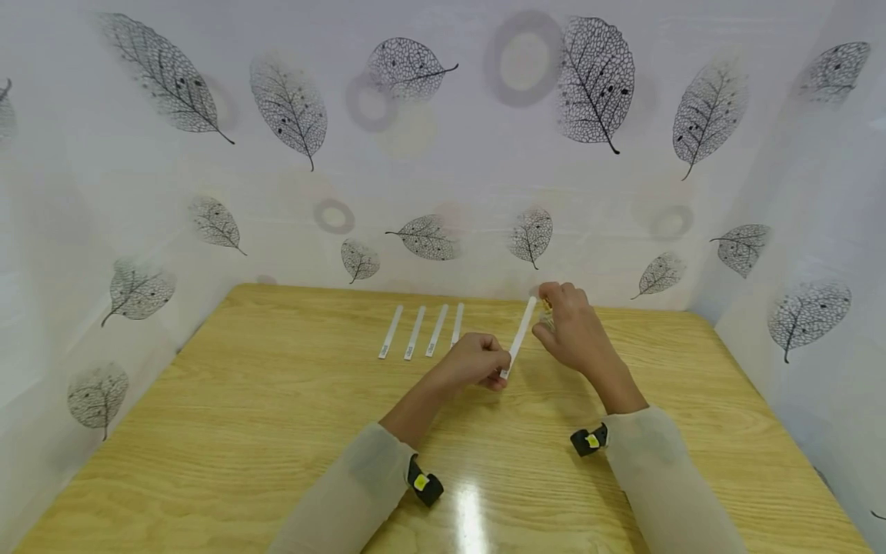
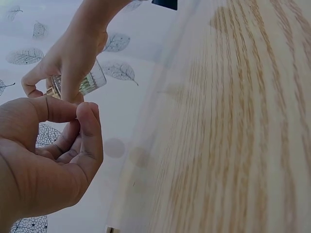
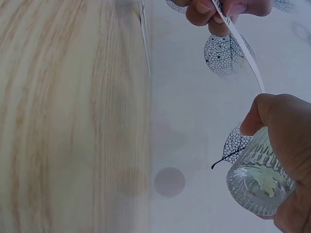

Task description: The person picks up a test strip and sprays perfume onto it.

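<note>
My left hand [image 1: 473,360] pinches a white paper test strip [image 1: 522,328] by its lower, printed end, between thumb and fingers. The strip slants up and to the right, above the table. Close by its upper end, my right hand [image 1: 571,327] grips a small ribbed glass perfume bottle [image 3: 257,182] with a gold top. In the right wrist view the bottle is tilted, its thick base toward the camera and its top hidden behind the hand. The left wrist view shows the gold neck [image 2: 52,87] between the right hand's fingers.
Several more white strips [image 1: 414,333] lie in a row on the wooden table [image 1: 277,431], left of my hands, printed ends toward me. The rightmost one is partly covered by my left hand. A pale leaf-patterned curtain [image 1: 457,169] encloses the table's back and sides.
</note>
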The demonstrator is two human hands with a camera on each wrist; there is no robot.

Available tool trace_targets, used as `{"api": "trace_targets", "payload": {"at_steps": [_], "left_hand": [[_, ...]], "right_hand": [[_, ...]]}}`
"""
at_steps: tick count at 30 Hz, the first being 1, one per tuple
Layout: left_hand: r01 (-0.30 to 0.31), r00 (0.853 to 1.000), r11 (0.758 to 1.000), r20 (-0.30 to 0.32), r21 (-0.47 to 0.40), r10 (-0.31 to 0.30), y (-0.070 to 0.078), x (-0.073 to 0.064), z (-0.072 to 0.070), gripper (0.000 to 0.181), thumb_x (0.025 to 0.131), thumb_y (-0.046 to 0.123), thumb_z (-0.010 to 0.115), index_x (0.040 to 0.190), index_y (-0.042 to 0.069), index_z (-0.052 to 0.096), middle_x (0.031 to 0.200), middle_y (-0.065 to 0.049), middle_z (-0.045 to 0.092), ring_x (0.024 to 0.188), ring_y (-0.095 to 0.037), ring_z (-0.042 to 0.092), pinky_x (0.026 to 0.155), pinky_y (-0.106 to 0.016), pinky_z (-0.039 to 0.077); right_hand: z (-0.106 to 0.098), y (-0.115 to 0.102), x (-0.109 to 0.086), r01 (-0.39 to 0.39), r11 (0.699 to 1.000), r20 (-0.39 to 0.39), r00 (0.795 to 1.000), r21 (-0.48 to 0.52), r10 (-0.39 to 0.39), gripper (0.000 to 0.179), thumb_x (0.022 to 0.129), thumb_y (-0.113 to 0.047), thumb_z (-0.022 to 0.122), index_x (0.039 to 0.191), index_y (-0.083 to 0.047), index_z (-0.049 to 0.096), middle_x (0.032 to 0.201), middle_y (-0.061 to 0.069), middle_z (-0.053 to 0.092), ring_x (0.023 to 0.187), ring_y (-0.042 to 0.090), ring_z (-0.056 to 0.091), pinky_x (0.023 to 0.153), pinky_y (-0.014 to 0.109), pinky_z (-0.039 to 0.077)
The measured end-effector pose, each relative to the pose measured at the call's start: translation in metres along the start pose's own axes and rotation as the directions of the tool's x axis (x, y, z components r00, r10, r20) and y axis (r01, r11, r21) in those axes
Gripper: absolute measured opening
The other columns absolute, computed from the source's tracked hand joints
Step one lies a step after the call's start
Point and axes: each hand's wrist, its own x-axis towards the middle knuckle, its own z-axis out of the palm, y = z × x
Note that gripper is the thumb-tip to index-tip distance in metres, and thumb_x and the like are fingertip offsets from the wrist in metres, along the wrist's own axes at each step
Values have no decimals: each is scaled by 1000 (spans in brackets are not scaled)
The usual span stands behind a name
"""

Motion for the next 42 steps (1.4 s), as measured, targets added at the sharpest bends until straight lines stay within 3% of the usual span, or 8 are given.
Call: {"api": "trace_targets", "payload": {"at_steps": [22, 42], "left_hand": [[14, 1000, 1000, 12, -11, -14, -2, 1, 1, 13, 93, 8, 63, 82, 3, 58, 82, -12, 65, 65, -20, 69, 65, -34, 62], [9, 1000, 1000, 23, -9, -8, 0, 0, 1, 12, 92, 8, 62, 83, 2, 60, 81, -12, 65, 65, -19, 69, 64, -33, 62]], "right_hand": [[0, 2, 1, 2, 999, -27, 1000, -40, -4, 45, 85, -5, 68, 122, -9, 43, 95, 19, 50, 79, 36, 46, 62, 43, 37], [-1, 1, 1, -35, 997, 5, 999, -63, 36, 40, 87, -4, 67, 122, -8, 47, 99, 21, 53, 80, 37, 48, 60, 45, 39]]}}
